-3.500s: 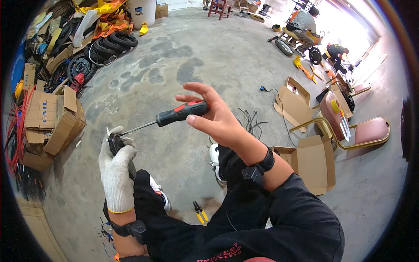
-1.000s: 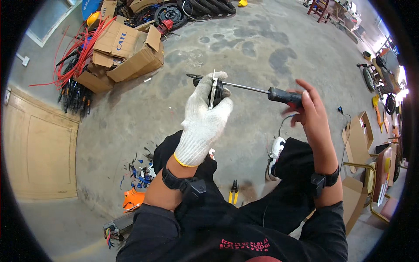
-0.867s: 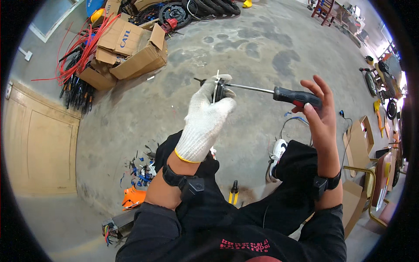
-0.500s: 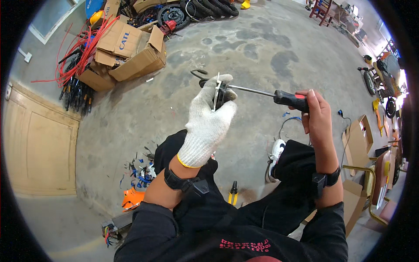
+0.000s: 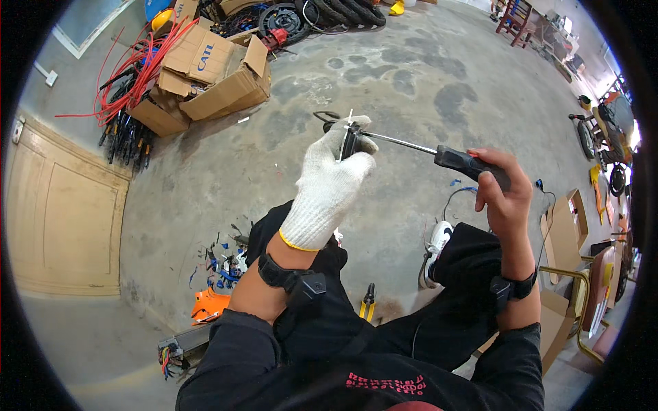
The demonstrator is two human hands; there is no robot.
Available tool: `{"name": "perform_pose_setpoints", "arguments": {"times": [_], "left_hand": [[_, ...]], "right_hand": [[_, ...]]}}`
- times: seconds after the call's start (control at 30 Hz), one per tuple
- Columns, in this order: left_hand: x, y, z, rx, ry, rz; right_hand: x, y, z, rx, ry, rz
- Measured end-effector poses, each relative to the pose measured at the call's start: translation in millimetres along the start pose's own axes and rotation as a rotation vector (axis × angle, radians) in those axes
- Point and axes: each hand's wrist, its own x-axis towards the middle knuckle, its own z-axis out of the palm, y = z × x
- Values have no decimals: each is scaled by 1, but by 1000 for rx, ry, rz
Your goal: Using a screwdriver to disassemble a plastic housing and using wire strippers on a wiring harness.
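My left hand (image 5: 334, 181), in a white knit glove with a yellow cuff edge, is closed around a small part with a black body and a thin light plate (image 5: 350, 142). A dark cable loop (image 5: 325, 118) trails from its far side. The part's exact kind cannot be made out. My bare right hand (image 5: 506, 188) grips the black handle of a screwdriver (image 5: 456, 159). Its metal shaft points left, and the tip meets the black part beside my left fingers. Both hands are held above the floor, in front of my knees.
Yellow-handled pliers (image 5: 368, 303) lie on the floor between my legs. Cable scraps (image 5: 226, 267) and an orange piece (image 5: 209, 305) are at left. Cardboard boxes (image 5: 219, 75), red cables (image 5: 147, 68) and tyres (image 5: 336, 12) stand far left. A chair (image 5: 582, 294) and open carton (image 5: 567, 226) are at right.
The right fingers have shifted on the screwdriver handle, with the thumb now drawn back and bent. The whole view has shifted slightly; the tip stays at the part.
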Motion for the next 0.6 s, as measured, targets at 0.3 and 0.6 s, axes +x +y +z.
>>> {"name": "perform_pose_setpoints", "arguments": {"times": [0.3, 0.6], "left_hand": [[-1, -4, 5, 98, 77, 79], [-5, 8, -3, 106, -23, -55]], "right_hand": [[2, -1, 23, 105, 202, 11], [10, 6, -9, -506, -56, -569]]}}
